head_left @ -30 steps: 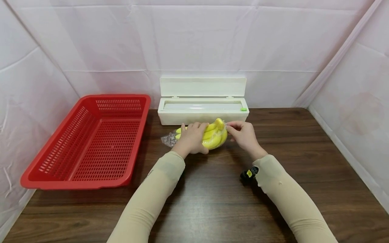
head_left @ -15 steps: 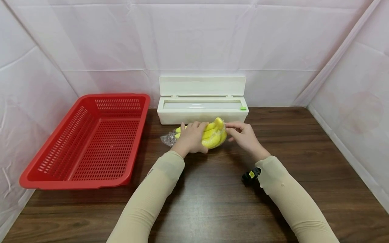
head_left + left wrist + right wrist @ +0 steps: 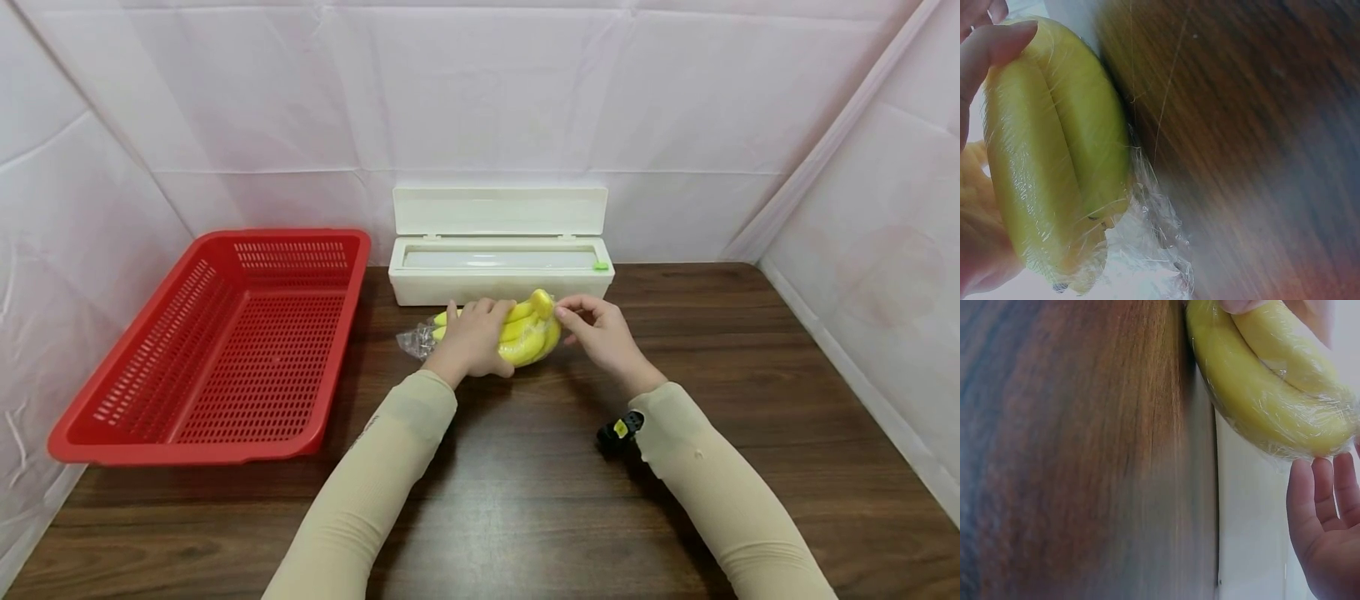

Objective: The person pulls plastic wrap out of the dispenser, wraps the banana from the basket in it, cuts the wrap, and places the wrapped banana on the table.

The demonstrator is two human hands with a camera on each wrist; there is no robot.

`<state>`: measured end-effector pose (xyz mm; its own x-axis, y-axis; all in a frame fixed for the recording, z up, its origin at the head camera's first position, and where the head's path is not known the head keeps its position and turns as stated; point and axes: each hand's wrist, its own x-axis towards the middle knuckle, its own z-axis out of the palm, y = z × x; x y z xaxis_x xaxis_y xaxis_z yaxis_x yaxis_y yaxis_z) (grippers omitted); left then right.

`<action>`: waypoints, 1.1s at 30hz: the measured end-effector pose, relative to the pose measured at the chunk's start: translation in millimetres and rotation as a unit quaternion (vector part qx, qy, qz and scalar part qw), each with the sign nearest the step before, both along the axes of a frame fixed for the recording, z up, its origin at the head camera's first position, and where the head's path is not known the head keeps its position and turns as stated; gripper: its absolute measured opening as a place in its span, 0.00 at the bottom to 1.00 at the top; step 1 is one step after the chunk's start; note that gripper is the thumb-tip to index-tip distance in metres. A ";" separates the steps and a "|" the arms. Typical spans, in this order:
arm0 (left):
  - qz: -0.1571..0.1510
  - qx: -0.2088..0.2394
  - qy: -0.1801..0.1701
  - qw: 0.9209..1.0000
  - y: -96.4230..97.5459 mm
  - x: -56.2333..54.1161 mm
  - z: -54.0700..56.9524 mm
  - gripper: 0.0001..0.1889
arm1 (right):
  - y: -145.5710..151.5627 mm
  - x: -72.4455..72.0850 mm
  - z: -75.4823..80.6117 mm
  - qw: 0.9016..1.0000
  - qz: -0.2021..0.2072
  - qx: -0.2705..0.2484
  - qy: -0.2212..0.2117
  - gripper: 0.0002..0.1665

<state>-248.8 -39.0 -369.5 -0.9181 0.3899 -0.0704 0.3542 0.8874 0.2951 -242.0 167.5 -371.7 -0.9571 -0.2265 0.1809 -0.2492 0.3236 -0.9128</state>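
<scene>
A bunch of yellow bananas (image 3: 531, 340) lies on the table, covered in clear plastic wrap (image 3: 1147, 250) whose crumpled end sticks out past the tips on the left. From above, my left hand (image 3: 471, 340) grips the bunch around its middle, and its thumb (image 3: 1013, 40) presses on the wrapped peel in the left wrist view. At the stem end, my right hand (image 3: 603, 337) pinches the wrap between thumb and forefinger. In the right wrist view its other fingers (image 3: 1302, 487) reach up to the underside of the wrapped bananas, fairly straight.
Right behind the bananas stands a white wrap dispenser box (image 3: 427, 290), lid raised, with a roll inside and a green slider (image 3: 601, 267) on its edge. A red perforated basket (image 3: 202, 454) occupies the left of the wooden table (image 3: 510, 517). White cloth walls surround it.
Both hands stay at the bananas. The right hand's fingers shift slightly at the stem end, and the right forearm has moved a little to the right since a second ago.
</scene>
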 end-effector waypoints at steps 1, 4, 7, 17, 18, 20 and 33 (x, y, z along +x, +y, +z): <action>0.000 0.000 -0.001 1.000 -0.1 0.2 0.3 0.51 | -0.5 0.6 1.3 1.000 0.001 0.002 -0.003 0.16; -0.002 0.001 -0.002 1.000 0.1 0.3 0.4 0.51 | -0.5 -0.3 3.2 1.000 0.003 0.003 -0.024 0.16; -0.003 0.000 -0.003 1.000 0.6 -0.6 -0.8 0.51 | 3.3 -8.6 -4.0 0.998 0.007 -0.019 -0.057 0.16; -0.009 -0.006 -0.002 1.000 -0.3 -1.6 -2.0 0.50 | 7.6 -24.6 -19.8 0.992 0.009 -0.079 -0.096 0.11; -0.009 -0.006 -0.002 1.000 -0.6 -1.6 -2.2 0.50 | 6.8 -25.0 -20.2 0.992 0.004 -0.082 -0.091 0.11; -0.009 -0.006 -0.002 1.000 -1.1 -1.6 -2.7 0.50 | 4.5 -24.9 -21.3 0.994 -0.014 -0.080 -0.072 0.13; -0.010 0.000 0.003 1.000 -1.7 -1.5 -3.6 0.51 | -13.4 -3.7 -16.9 0.984 -0.135 0.053 0.106 0.12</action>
<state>-250.3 -40.7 -373.1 -0.9109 0.4076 -0.0646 0.3734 0.8806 0.2918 -245.7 154.1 -388.6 -0.9280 0.0021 0.3726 -0.3230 0.4941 -0.8072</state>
